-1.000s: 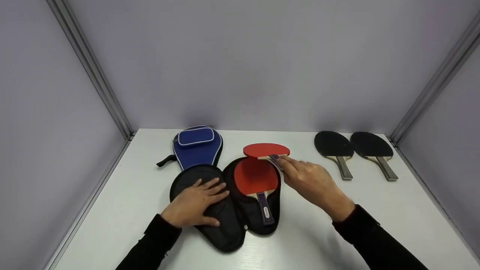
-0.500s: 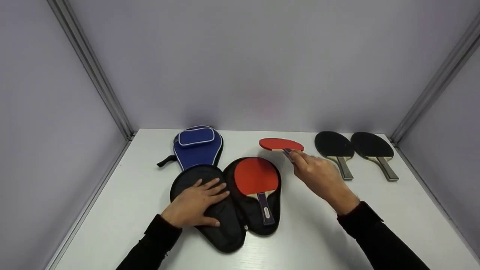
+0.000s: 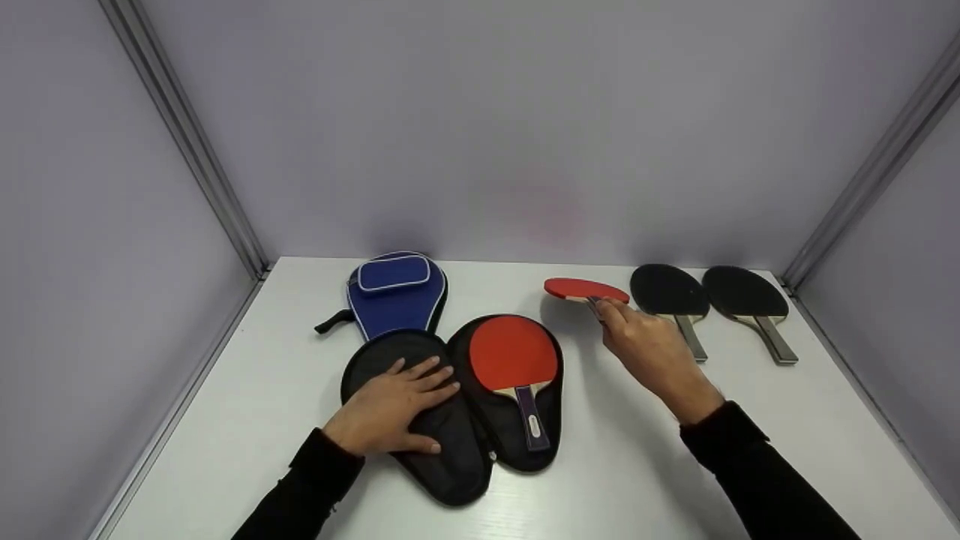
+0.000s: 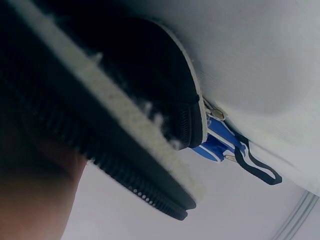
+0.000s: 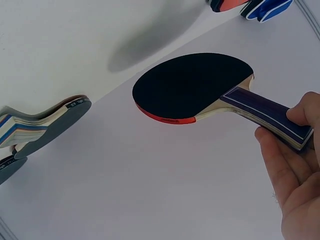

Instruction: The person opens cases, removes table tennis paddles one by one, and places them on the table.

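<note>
My right hand [image 3: 649,349] pinches the purple handle of a table tennis paddle [image 3: 585,289] above the table, red face up. Its black underside shows in the right wrist view, where thumb and fingers grip the handle end [image 5: 270,117]. My left hand [image 3: 394,409] lies with fingers spread on the lid of an unzipped black paddle case [image 3: 450,472]. In the case's other half rests a second red paddle [image 3: 514,352], purple handle toward me. The zipper edge [image 4: 135,185] fills much of the left wrist view, with part of the hand beside it.
A blue paddle case [image 3: 394,300] with white piping and a black strap [image 3: 334,321] lies behind the black one. At the back right, two black paddles [image 3: 669,291] lie side by side on the white table [image 3: 600,480]. Grey walls [image 3: 480,135] enclose the back and sides.
My right hand has carried the held paddle rightward, away from over the black case toward the black paddles. The left hand has stayed on the lid.
</note>
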`<move>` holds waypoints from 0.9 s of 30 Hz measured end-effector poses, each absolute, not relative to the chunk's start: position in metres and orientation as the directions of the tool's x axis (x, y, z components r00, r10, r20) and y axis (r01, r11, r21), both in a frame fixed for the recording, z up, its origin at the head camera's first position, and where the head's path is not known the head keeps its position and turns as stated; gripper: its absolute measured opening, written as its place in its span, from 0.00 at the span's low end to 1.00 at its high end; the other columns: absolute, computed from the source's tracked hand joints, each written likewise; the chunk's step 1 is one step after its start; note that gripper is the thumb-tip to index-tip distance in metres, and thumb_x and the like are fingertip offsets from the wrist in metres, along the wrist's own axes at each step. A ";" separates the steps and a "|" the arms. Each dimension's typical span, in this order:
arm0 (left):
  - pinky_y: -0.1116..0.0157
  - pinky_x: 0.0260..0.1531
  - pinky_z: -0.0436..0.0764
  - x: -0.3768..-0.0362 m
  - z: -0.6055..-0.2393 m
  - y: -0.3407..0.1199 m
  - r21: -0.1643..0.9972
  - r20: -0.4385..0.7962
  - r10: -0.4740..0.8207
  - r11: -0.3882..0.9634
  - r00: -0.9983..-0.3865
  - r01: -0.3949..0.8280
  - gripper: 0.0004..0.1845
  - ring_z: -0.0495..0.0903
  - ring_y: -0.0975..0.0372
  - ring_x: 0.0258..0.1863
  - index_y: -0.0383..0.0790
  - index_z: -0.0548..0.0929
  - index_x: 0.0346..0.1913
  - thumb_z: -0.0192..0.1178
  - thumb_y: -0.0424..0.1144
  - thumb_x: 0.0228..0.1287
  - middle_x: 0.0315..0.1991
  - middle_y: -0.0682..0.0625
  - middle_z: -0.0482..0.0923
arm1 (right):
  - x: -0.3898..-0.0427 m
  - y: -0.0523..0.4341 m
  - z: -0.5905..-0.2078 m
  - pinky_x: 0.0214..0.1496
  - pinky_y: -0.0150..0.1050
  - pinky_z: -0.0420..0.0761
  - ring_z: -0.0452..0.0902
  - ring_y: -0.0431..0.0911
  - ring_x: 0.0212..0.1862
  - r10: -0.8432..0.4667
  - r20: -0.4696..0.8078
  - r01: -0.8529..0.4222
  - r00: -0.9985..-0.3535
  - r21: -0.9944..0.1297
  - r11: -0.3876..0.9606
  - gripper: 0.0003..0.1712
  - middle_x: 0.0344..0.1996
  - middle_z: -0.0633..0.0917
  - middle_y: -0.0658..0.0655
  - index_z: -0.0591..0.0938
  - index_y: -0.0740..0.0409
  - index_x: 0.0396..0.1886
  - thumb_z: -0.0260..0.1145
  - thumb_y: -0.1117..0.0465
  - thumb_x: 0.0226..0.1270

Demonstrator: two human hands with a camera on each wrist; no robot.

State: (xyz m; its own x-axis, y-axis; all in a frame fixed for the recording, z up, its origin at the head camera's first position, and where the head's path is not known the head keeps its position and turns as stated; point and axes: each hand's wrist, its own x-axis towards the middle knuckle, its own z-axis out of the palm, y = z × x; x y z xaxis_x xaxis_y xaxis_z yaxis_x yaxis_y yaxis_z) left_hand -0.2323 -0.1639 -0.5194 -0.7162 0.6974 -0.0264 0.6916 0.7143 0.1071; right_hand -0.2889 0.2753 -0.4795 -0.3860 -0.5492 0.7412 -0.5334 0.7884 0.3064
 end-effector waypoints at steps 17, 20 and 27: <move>0.32 0.92 0.68 -0.232 -0.522 -0.164 0.094 -0.024 0.692 0.720 -0.721 0.688 0.51 0.63 0.46 0.96 0.50 0.74 0.91 0.78 0.67 0.73 0.94 0.47 0.68 | -0.293 0.278 -0.502 0.18 0.51 0.86 0.90 0.57 0.24 -0.526 0.689 -0.455 -0.499 0.308 0.835 0.14 0.43 0.95 0.66 0.90 0.68 0.51 0.83 0.72 0.68; 0.33 0.92 0.69 -0.231 -0.522 -0.164 0.085 -0.017 0.692 0.720 -0.721 0.689 0.51 0.64 0.46 0.96 0.50 0.74 0.91 0.78 0.68 0.73 0.94 0.47 0.68 | -0.292 0.276 -0.504 0.18 0.53 0.87 0.90 0.58 0.23 -0.513 0.659 -0.449 -0.550 0.285 0.847 0.13 0.45 0.95 0.67 0.90 0.69 0.52 0.81 0.73 0.70; 0.33 0.92 0.68 -0.232 -0.522 -0.164 0.081 -0.021 0.691 0.722 -0.723 0.687 0.51 0.63 0.47 0.96 0.50 0.74 0.91 0.77 0.68 0.74 0.94 0.47 0.68 | -0.294 0.274 -0.511 0.21 0.55 0.89 0.91 0.60 0.26 -0.500 0.589 -0.450 -0.635 0.244 0.859 0.10 0.46 0.96 0.67 0.90 0.69 0.51 0.78 0.73 0.73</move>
State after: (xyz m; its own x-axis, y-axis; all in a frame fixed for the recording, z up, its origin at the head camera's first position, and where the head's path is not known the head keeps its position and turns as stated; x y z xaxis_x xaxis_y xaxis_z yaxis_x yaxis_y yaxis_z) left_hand -0.2320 -0.1636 -0.5219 -0.7227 0.6908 -0.0206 0.6874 0.7217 0.0814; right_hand -0.2940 0.2738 -0.5107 -0.6351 -0.5000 0.5888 -0.4498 0.8591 0.2443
